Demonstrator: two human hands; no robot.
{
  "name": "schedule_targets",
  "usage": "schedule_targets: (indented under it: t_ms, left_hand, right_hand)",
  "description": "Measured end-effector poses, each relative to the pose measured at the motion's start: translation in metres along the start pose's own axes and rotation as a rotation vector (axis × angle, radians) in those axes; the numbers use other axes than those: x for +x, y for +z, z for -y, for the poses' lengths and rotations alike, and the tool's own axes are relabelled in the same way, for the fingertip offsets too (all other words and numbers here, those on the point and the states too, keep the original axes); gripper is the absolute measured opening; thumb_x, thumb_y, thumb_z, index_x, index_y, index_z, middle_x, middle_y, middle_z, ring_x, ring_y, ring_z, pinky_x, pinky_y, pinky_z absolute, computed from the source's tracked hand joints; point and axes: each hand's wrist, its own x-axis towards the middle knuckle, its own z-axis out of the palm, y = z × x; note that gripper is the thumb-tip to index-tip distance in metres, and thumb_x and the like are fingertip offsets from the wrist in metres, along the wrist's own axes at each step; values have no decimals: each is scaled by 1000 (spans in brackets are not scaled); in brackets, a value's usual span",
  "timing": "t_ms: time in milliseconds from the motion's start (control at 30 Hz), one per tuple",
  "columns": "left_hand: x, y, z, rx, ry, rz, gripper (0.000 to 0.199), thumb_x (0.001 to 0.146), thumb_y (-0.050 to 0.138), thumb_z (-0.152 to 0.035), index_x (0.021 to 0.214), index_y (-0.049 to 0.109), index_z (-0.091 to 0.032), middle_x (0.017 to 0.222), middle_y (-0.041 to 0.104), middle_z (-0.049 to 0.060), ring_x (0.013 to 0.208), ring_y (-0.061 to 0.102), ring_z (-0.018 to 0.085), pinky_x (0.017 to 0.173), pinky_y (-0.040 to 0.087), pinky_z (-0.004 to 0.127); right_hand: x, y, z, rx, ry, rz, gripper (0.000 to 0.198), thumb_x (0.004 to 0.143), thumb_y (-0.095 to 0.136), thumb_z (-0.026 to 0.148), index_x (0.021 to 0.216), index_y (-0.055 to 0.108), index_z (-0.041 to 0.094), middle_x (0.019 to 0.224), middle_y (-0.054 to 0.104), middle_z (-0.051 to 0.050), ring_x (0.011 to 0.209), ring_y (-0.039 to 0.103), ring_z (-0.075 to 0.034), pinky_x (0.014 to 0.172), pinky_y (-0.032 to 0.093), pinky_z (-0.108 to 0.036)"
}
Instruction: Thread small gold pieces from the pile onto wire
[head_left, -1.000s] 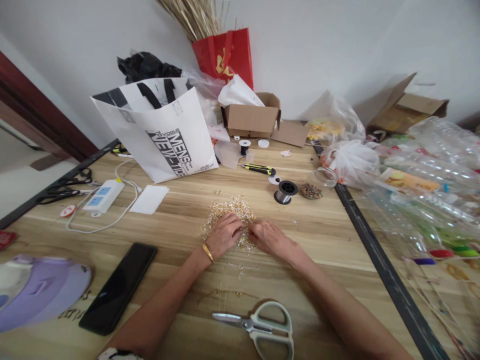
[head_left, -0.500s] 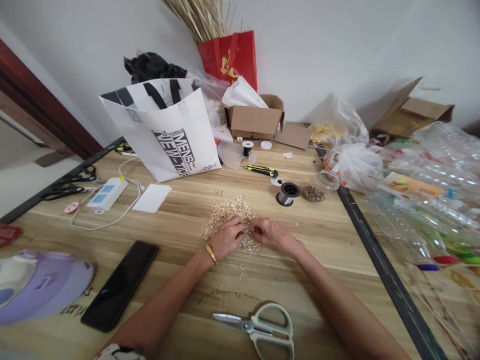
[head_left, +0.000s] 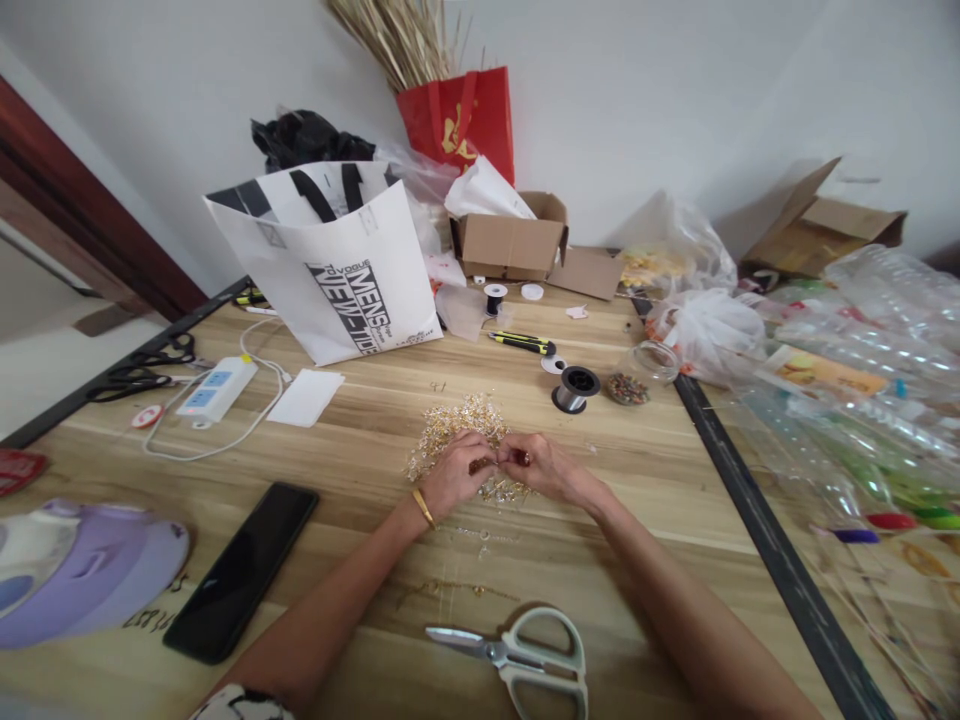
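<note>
A loose pile of small gold and silver jewellery pieces lies mid-table. Over its near side, my left hand, with a gold bangle at the wrist, has thumb and fingers pinched together. My right hand meets it fingertip to fingertip, also pinched. Whatever sits between the fingers is too small to make out. Closer to me a silver chain and a gold chain are laid out crosswise. Below them rest scissors with pale handles, blades pointing left.
Beyond the pile are a wire spool, a yellow-black utility knife and a jar of beads on its side. A phone and power strip lie left. Plastic bottles crowd the right. A white bag stands behind.
My right hand has shifted slightly left, bringing its fingertips against those of my left hand. The things on the table stay where they were.
</note>
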Motion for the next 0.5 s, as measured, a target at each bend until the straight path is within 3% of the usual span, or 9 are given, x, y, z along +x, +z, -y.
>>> schedule_targets:
  t_ms: [300, 500]
  left_hand:
    - [1, -4, -6, -185, -93, -95, 7, 77, 60, -19, 72, 65, -16, 81, 66, 5, 82, 58, 19, 80, 42, 32]
    - [1, -5, -12, -224, -134, -81, 9, 78, 57, -19, 74, 64, -15, 83, 67, 6, 81, 59, 18, 79, 43, 31]
  right_hand:
    - [3, 1, -9, 154, -15, -52, 4, 75, 53, 14, 75, 57, 15, 61, 50, 4, 55, 44, -8, 52, 33, -18]
    - [4, 3, -8, 234, -48, -63, 2, 77, 52, 16, 79, 54, 16, 61, 49, 4, 55, 43, -9, 52, 33, -19]
